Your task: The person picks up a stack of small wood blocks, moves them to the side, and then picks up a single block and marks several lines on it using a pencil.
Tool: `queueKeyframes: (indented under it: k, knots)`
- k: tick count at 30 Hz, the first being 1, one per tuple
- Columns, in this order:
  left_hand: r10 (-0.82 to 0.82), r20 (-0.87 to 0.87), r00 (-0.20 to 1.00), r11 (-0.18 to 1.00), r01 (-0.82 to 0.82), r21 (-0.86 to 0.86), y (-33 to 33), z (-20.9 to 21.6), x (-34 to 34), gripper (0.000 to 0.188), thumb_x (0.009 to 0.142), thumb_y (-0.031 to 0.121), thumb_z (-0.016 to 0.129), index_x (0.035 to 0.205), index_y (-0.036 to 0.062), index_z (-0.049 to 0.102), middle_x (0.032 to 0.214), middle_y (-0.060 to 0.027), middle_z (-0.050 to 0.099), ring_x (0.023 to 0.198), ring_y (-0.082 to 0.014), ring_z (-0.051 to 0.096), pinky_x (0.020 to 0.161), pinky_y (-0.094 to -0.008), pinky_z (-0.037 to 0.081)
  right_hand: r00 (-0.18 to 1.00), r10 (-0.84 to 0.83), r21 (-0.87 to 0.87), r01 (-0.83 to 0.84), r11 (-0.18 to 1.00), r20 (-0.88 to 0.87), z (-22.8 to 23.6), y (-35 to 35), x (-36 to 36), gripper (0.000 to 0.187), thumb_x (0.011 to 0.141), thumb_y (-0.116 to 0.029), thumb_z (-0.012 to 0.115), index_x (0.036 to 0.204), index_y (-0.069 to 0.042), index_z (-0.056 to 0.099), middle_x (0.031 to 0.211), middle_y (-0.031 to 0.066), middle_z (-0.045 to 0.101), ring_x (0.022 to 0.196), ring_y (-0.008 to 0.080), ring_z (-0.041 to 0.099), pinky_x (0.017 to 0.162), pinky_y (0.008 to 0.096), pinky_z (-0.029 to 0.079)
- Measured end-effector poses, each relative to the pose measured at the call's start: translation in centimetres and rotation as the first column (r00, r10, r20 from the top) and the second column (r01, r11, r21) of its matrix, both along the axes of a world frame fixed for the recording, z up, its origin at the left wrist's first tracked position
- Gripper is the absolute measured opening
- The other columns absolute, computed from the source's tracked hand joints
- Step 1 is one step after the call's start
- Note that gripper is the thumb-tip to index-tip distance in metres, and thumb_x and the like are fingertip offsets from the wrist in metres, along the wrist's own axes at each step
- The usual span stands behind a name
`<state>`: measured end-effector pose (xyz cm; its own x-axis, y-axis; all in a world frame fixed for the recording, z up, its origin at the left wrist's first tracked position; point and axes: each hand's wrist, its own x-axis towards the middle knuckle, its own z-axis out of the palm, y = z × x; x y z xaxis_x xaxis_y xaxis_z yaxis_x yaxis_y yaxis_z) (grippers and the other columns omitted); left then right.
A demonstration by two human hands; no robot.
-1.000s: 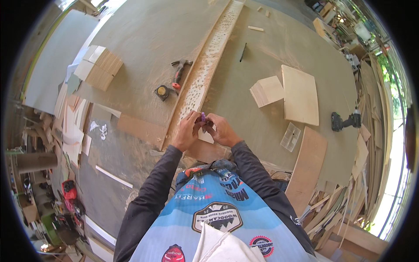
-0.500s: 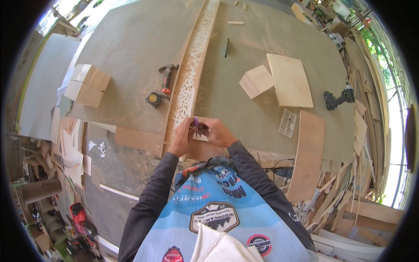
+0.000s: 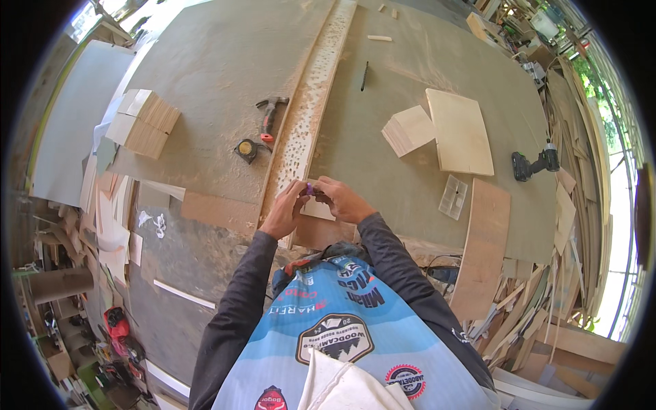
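Observation:
My left hand (image 3: 282, 212) and my right hand (image 3: 344, 202) meet over the near edge of the worktable, fingers pinched together. Between the fingertips shows a small purple piece (image 3: 310, 188); its kind is too small to make out, and the fingers hide most of it. Under the hands, partly covered, lies a pale wooden piece (image 3: 319, 210). The long light strip dotted with holes (image 3: 292, 143) runs away from me just beside my left hand. To its left lie a claw hammer (image 3: 268, 119) and a tape measure (image 3: 246, 150).
A stack of wooden blocks (image 3: 143, 123) stands at the left. On the right are square plywood pieces (image 3: 411, 130), a larger plywood panel (image 3: 461, 133), a clear compartment box (image 3: 452, 197), a cordless drill (image 3: 534, 164) and a long board (image 3: 480, 249). A black pen-like stick (image 3: 364, 76) lies farther off.
The view has shifted slightly, so the table things sit a little to the right. My hands stay together around the purple piece, with the fingers shifted slightly; more of the pale piece shows.

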<state>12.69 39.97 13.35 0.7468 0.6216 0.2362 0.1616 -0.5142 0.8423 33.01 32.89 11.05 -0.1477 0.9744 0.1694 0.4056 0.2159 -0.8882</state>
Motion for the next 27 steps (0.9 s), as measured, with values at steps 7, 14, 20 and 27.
queueKeyframes:
  k: [7,14,20,27]
  knots:
    - [-0.056,-0.063,0.996,0.998,0.056,-0.002,0.8,1.4,0.6,0.022,0.097,-0.004,0.058,0.118,-0.0025,0.054,0.105,-0.0219,0.061,0.098,-0.0427,0.061,0.084,-0.0455,0.049,0.984,-0.012,0.108,-0.007,0.994,0.176,0.5,0.2,1.6,0.038,0.086,0.013,0.062,0.121,-0.003,0.067,0.107,0.0142,0.065,0.096,0.0352,0.066,0.082,0.0424,0.056]
    - [0.123,-0.043,0.992,0.988,-0.126,-0.090,0.1,0.5,0.4,0.018,0.098,0.000,0.061,0.115,-0.0022,0.057,0.099,-0.0186,0.064,0.095,-0.0384,0.064,0.085,-0.0435,0.050,0.993,-0.098,-0.088,0.091,0.992,-0.071,1.4,0.0,2.4,0.026,0.093,0.004,0.069,0.118,-0.003,0.069,0.106,0.0111,0.070,0.100,0.0244,0.069,0.089,0.0362,0.055]
    - [0.225,-0.087,0.970,0.968,-0.233,-0.092,-1.2,0.3,-0.8,0.011,0.096,0.002,0.067,0.105,-0.0027,0.064,0.099,-0.0154,0.067,0.089,-0.0317,0.069,0.079,-0.0382,0.055,0.955,-0.248,-0.162,0.222,0.962,-0.160,-0.7,-1.5,3.3,0.019,0.093,0.005,0.067,0.112,0.001,0.070,0.106,0.0124,0.071,0.098,0.0245,0.072,0.086,0.0341,0.059]
    - [0.355,0.020,0.935,0.934,-0.354,-0.047,-3.3,-1.3,-1.2,0.013,0.095,0.002,0.069,0.107,-0.0010,0.067,0.102,-0.0145,0.071,0.089,-0.0282,0.072,0.074,-0.0353,0.058,0.952,-0.284,-0.210,0.256,0.943,-0.116,-3.1,-2.4,2.3,0.021,0.094,0.003,0.068,0.114,-0.001,0.072,0.111,0.0109,0.072,0.101,0.0218,0.071,0.087,0.0349,0.057]
